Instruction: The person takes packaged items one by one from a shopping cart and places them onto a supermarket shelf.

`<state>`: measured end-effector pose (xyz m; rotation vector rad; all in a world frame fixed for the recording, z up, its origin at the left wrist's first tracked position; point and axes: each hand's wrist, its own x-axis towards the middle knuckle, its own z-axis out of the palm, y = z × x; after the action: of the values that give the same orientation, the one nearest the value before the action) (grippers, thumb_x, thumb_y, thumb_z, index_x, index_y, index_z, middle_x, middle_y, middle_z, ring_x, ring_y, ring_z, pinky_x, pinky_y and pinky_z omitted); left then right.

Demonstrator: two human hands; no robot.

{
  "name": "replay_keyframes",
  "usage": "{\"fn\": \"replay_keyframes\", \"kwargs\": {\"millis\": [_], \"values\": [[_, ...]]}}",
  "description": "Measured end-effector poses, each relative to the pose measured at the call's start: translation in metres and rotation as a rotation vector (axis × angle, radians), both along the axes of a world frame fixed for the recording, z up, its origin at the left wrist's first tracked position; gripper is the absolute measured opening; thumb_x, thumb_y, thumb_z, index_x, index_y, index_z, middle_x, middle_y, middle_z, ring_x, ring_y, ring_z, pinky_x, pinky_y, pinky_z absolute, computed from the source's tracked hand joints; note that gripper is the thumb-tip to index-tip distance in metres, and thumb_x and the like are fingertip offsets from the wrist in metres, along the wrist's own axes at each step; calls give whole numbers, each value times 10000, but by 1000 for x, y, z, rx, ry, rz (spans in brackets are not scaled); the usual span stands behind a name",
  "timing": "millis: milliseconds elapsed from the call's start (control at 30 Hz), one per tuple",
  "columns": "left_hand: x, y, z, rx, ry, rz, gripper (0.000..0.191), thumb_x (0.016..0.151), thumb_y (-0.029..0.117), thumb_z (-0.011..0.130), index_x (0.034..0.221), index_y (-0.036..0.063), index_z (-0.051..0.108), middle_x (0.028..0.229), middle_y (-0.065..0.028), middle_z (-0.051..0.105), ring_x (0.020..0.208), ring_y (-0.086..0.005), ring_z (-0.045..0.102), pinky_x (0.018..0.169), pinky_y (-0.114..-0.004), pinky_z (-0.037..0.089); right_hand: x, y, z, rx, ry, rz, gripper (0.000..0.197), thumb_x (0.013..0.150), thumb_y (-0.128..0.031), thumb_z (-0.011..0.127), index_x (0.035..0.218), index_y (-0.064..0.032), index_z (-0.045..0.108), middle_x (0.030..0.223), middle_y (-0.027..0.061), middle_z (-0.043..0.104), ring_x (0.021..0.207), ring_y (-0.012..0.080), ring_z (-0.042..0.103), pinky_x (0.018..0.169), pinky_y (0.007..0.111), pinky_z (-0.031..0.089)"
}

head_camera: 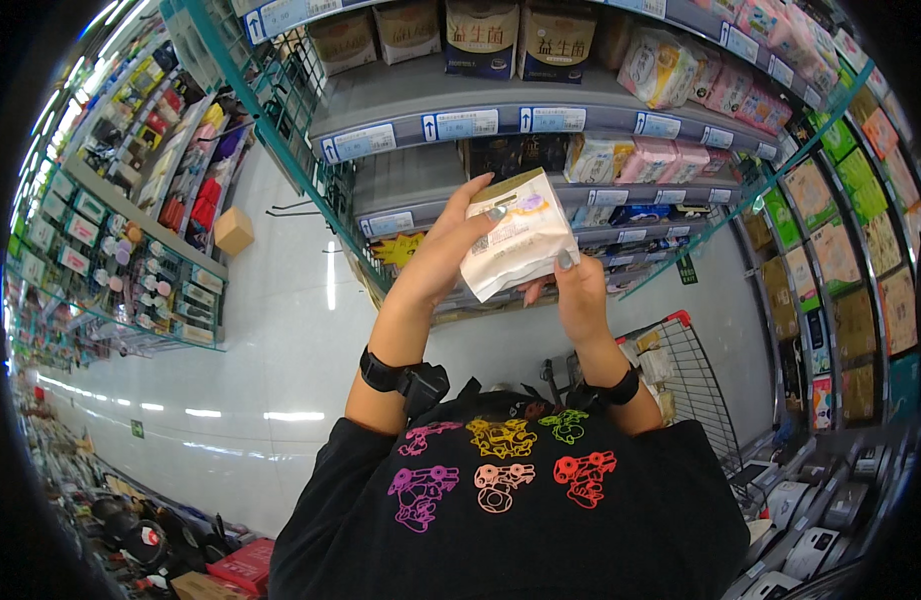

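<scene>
Both of my hands hold a white soft packet with a gold edge and printed writing, tilted in front of the store shelves. My left hand grips its left side, thumb lying across the printed face. At the lower right corner, my right hand pinches the packet between thumb and fingers. Behind it, a grey shelf carries gold-and-navy packs at the top. One shelf lower are dark packs, a white-and-yellow pack and pink packs.
A wire shopping cart with packs inside stands by my right arm. A cardboard box lies on the floor at left. Racks of tissue packs line the right; pans and rice-cooker-like appliances are nearer me. Bare hooks jut from the shelf's left side.
</scene>
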<state>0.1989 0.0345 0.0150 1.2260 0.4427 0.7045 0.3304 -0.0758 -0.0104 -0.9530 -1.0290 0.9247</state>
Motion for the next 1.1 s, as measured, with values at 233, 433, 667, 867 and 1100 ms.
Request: {"fn": "replay_keyframes", "kwargs": {"millis": [233,433,667,867,1100], "values": [[9,4,-3,-27,-28,-19,572,800,147,463,1305,-23,254,1240,-189,395,1079,-209,453,886,-258,377,10,4,-2,17,-9,18,379,899,-276,439,960,87,534,739,134,607,562,114,548,520,220,456],[15,1,3,-6,0,-3,571,801,150,462,1300,-33,253,1249,-192,387,1095,-213,442,899,-257,364,16,4,-4,28,5,21,399,900,-304,430,959,77,532,726,133,604,552,110,540,515,217,447],[23,0,3,6,15,-25,564,805,151,456,1299,-30,255,1251,-184,388,1095,-210,442,901,-257,361,21,1,-5,22,40,11,421,897,-332,423,963,71,530,721,132,603,550,116,543,519,219,446],[24,-6,-4,4,11,-39,550,819,164,450,1302,-19,260,1244,-172,399,1086,-202,447,901,-259,360,22,-6,-9,2,13,-3,398,894,-314,423,944,64,537,720,126,602,545,125,548,522,229,453],[4,-21,-6,-51,2,-25,534,822,155,455,1292,-19,269,1231,-169,403,1084,-198,436,903,-260,345,0,-17,-15,-6,31,-39,395,893,-318,423,944,57,536,709,124,600,546,128,553,513,233,453]]}}
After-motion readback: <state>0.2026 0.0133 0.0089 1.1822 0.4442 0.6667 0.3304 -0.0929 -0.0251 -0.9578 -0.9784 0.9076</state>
